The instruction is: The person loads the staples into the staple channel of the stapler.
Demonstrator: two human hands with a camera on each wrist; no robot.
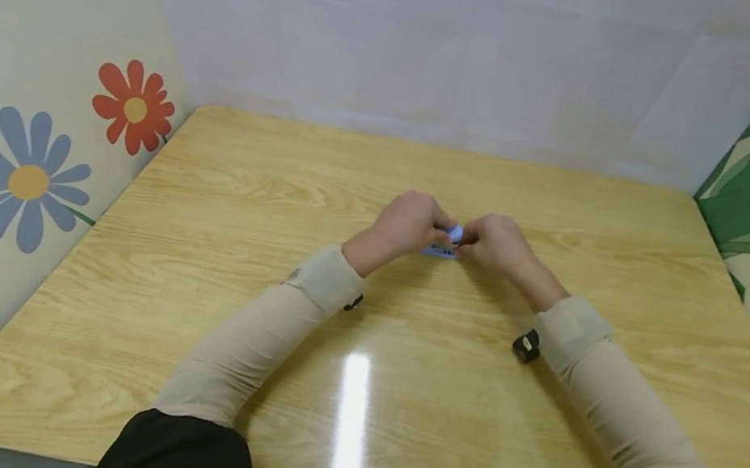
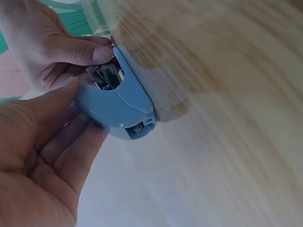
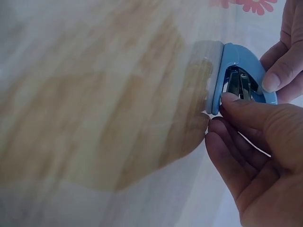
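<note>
A small light-blue stapler [image 1: 441, 252] stands on the wooden table between both hands, its metal staple channel [image 3: 239, 84] showing at the open side. My left hand [image 1: 410, 221] grips the stapler's rounded upper part with thumb and fingers, as the left wrist view shows on the stapler [image 2: 125, 101]. At the stapler's other end, my right hand [image 1: 500, 244] pinches the base tip; in the right wrist view its thumb [image 3: 246, 111] lies beside the metal channel. The fingers partly hide the stapler in the head view.
The wooden table [image 1: 264, 192] has a glossy top with a bright light reflection [image 1: 352, 427] near the front. A white sheet [image 1: 440, 56] covers the back wall, and painted flowers [image 1: 29, 183] decorate the side walls. Small black devices [image 1: 526, 346] sit under the wrists.
</note>
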